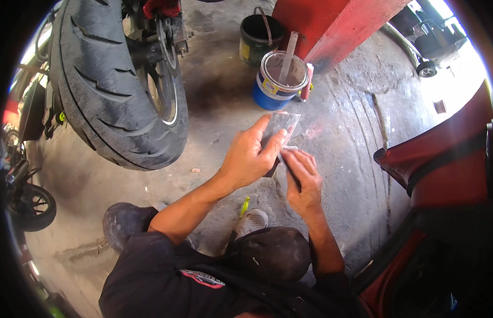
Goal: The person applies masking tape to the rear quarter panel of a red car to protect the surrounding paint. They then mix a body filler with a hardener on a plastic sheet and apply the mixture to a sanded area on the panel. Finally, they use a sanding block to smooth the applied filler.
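the left hand (249, 159) grips a small clear flat packet (281, 124) above the concrete floor (342, 138); the right hand (302, 177) pinches its near edge. farther off stands a blue-and-white can (278, 82) with a yellow label, a dark bucket (259, 37) behind it; a motorcycle tyre (114, 90) stands left.

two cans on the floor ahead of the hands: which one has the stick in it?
The blue and white can, nearer the hands, is open with a flat stick standing in it. The dark bucket behind has only its handle.

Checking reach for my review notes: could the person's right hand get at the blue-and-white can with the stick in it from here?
Probably yes. The can stands on bare floor straight ahead of the right hand, nothing between, but that hand pinches the flat grey piece with the left hand.
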Motion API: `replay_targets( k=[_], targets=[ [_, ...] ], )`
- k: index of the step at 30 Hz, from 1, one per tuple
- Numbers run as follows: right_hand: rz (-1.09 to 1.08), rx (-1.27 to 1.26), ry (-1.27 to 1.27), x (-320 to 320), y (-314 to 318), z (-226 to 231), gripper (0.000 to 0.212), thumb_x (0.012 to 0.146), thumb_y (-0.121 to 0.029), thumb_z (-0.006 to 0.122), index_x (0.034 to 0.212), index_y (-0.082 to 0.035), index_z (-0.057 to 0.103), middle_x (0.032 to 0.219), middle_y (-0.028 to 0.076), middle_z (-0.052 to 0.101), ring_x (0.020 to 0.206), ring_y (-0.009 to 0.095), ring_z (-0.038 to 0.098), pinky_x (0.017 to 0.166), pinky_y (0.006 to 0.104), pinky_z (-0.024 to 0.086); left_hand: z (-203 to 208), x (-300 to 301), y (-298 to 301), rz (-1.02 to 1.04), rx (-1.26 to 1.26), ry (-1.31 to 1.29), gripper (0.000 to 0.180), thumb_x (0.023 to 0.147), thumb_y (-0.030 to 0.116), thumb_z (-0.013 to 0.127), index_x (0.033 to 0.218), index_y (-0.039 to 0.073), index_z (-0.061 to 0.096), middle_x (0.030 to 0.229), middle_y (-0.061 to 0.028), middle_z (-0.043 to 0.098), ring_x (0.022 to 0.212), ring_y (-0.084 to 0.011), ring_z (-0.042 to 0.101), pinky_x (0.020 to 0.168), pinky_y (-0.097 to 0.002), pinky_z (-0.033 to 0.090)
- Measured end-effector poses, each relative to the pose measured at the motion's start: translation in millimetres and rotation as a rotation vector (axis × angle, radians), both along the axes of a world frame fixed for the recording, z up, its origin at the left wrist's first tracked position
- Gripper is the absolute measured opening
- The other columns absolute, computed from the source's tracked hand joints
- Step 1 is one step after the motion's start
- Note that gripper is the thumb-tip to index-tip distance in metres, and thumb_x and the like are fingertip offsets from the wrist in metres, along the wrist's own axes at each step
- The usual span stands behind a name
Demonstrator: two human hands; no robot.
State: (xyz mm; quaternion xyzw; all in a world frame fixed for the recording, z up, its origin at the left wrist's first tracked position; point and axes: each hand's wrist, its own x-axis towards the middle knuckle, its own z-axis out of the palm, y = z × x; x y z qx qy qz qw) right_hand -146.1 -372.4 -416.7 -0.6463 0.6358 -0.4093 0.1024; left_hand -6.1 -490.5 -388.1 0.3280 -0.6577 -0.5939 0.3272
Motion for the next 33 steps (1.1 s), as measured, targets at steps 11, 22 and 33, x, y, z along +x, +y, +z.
replay_targets(
  k=[11,22,33],
  targets=[
    [-0.189,0.004,0.071,-22,30,4,0.042,0.074,0.007,0.06,0.115,-0.001,0.069,0.116,0.014,0.068,0.115,0.029,0.059,0.099,0.0445,0.045,-37,-6,-34,0.24,0.2,0.477,0.054,0.097,0.003,0.059,0.147,0.007,0.041,0.124,-0.0083,0.062,0.103,-0.0132,0.062,0.088,-0.0277,0.051],
    [-0.014,0.104,0.412,-54,27,-18,0.056,0.07,0.01,0.058,0.126,0.001,0.058,0.123,0.016,0.061,0.116,0.038,0.055,0.104,0.0492,0.041,-7,5,-15,0.021,0.686,0.401,0.046,0.094,0.008,0.064,0.137,0.003,0.048,0.123,-0.0086,0.063,0.108,-0.0157,0.061,0.094,-0.0328,0.05],
    [0.189,0.206,0.431,-41,-1,74,0.059,0.065,0.005,0.061,0.121,-0.011,0.069,0.121,0.003,0.067,0.114,0.031,0.056,0.102,0.0449,0.039,-33,-4,-10,-0.057,0.42,0.208,0.04,0.095,0.007,0.063,0.132,0.001,0.051,0.123,-0.0104,0.063,0.107,-0.0155,0.061,0.093,-0.0319,0.05]
  ],
)
